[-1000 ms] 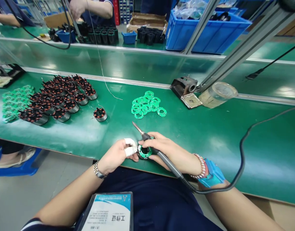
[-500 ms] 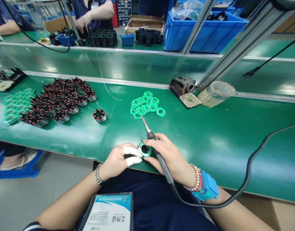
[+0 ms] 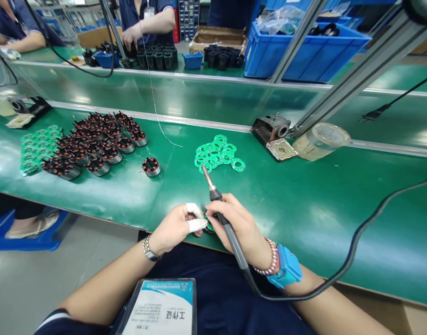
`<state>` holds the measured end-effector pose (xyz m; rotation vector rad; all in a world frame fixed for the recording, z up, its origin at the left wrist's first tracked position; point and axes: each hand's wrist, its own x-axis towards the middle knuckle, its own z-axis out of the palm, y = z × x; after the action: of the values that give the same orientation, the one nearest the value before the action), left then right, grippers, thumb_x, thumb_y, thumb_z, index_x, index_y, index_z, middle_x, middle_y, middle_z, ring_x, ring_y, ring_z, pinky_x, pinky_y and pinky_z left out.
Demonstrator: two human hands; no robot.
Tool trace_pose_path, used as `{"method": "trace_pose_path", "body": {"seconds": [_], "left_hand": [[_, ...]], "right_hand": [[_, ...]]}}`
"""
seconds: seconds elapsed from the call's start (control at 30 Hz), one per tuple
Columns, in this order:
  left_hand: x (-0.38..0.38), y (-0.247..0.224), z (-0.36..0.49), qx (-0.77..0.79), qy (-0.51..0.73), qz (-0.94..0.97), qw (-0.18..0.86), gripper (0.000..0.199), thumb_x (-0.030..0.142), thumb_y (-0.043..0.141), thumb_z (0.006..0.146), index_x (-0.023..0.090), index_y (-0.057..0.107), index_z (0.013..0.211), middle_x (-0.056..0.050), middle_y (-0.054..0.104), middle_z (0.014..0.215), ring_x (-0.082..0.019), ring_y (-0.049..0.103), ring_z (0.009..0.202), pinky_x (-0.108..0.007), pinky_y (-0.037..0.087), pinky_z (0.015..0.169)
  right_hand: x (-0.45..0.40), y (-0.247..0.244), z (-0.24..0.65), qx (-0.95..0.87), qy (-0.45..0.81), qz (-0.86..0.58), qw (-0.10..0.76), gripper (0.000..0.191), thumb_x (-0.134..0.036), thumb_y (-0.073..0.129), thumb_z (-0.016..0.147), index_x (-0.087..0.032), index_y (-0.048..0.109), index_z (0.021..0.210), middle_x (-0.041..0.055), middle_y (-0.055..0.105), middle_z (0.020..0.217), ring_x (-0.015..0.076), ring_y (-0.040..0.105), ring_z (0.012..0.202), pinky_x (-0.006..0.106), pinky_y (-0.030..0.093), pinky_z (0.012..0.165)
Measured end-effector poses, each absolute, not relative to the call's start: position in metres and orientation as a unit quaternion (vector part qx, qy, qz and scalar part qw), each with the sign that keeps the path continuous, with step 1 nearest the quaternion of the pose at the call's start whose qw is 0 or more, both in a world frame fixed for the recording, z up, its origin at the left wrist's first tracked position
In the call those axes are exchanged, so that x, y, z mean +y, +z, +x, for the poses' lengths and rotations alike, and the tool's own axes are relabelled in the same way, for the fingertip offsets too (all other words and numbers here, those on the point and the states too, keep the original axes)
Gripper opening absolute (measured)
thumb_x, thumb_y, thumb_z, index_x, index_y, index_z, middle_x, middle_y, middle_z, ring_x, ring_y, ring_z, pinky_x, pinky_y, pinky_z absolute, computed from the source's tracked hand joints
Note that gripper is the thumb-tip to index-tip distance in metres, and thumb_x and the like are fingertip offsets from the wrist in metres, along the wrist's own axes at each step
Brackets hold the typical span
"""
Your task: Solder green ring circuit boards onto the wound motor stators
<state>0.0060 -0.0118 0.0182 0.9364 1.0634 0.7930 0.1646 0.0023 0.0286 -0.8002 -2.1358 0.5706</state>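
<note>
My left hand, with white covers on thumb and forefinger, is closed in a pinch at the left side of a motor stator with a green ring board. What lies between those fingertips is too small to make out. A soldering iron rests in my right hand, its tip pointing away from me. The thumb and forefinger of that hand also meet over the stator and hide much of it. Beyond the iron's tip lies a pile of green ring boards.
Wound stators crowd the left, with one stator standing apart. Stacked green boards lie farther left. A solder wire hangs down. An iron stand and a plastic tub stand right. The iron's cord loops rightward.
My fingers have closed in over the stator, covering the ring board that showed face-up before. My left fingertips have drawn into a pinch. The view has shifted slightly left.
</note>
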Motion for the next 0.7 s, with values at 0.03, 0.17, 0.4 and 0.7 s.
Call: {"method": "trace_pose_path", "body": {"seconds": [0.03,0.17,0.4,0.7], "left_hand": [[-0.012,0.018,0.005,0.474,0.354,0.418,0.689,0.015,0.022,0.065,0.063,0.015,0.052,0.061,0.004,0.051,0.055,-0.008,0.049,0.05,-0.021,0.042,0.054],[-0.015,0.018,0.003,0.47,0.351,0.415,0.696,0.017,0.027,0.065,0.067,0.014,0.054,0.065,0.002,0.057,0.058,-0.01,0.055,0.055,-0.024,0.045,0.06],[-0.016,0.016,0.003,0.477,0.368,0.414,0.683,0.015,0.026,0.059,0.071,0.015,0.051,0.064,0.002,0.055,0.055,-0.01,0.053,0.052,-0.024,0.045,0.058],[-0.013,0.016,0.005,0.491,0.362,0.403,0.682,0.015,0.026,0.06,0.069,0.015,0.051,0.063,0.003,0.054,0.053,-0.009,0.053,0.049,-0.023,0.045,0.055]], "right_hand": [[0.002,0.029,0.163,-0.839,0.227,-0.315,0.38,0.02,-0.006,0.049,0.08,-0.02,0.05,0.094,0.0023,0.057,0.075,0.0158,0.05,0.072,0.027,0.048,0.064],[0.002,0.024,0.163,-0.83,0.248,-0.337,0.37,0.017,-0.007,0.047,0.08,-0.02,0.049,0.091,0.0027,0.054,0.076,0.0155,0.051,0.071,0.027,0.047,0.063],[-0.001,0.026,0.175,-0.79,0.251,-0.379,0.411,0.018,-0.008,0.053,0.078,-0.021,0.05,0.09,0.0021,0.055,0.077,0.0149,0.052,0.072,0.028,0.046,0.067],[-0.013,0.049,0.199,-0.814,0.241,-0.331,0.412,0.027,-0.012,0.055,0.078,-0.018,0.058,0.104,0.003,0.058,0.066,0.0143,0.052,0.058,0.028,0.045,0.054]]}}
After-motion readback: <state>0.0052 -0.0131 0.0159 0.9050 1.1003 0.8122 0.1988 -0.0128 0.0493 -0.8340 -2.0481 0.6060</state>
